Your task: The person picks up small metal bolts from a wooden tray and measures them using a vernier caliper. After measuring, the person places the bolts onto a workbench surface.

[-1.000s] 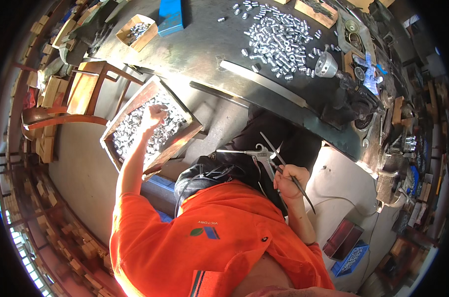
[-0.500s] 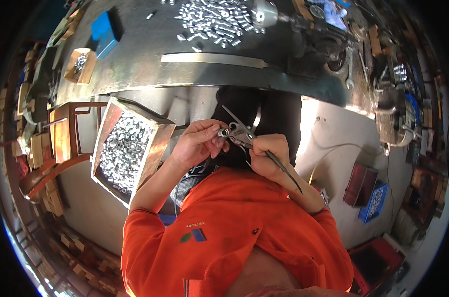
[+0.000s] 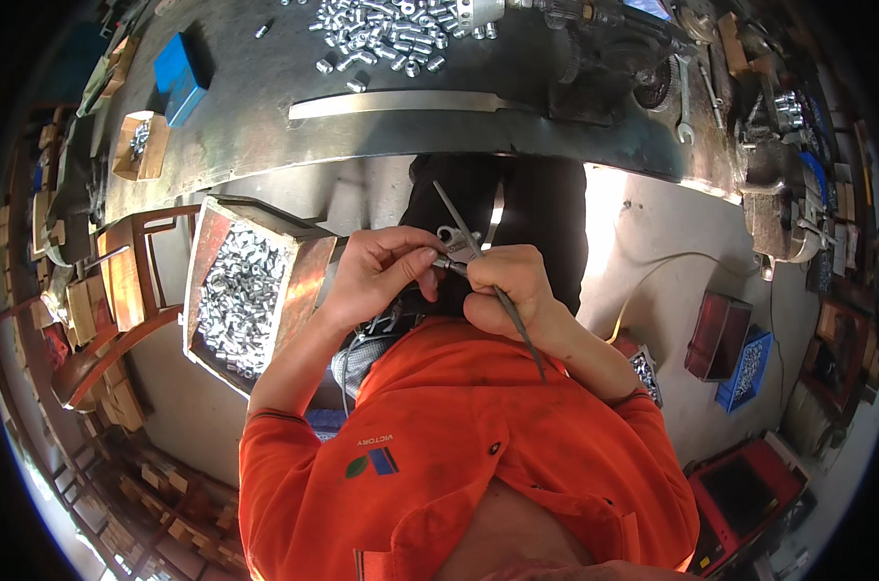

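My left hand is closed, pinching a small shiny metal fitting between thumb and fingers; most of it is covered. Close beside it, my right hand is a fist around a slim dark file, which slants from above the hand down toward my orange shirt. A flat silver tool with a ring-shaped end shows between the hands, next to the file. The right fingers hide its other end, so its kind is unclear. A thin tip from the right hand meets the fitting.
A bin full of metal fittings stands at my left. Ahead, the dark workbench carries a heap of fittings, a long flat metal bar, a small box, a blue box and a wrench. Crates sit right.
The fitting has turned: its open end faced up before, and now my fingers cover most of it. My right hand has moved slightly left, and the file stands steeper. The whole view has shifted a little.
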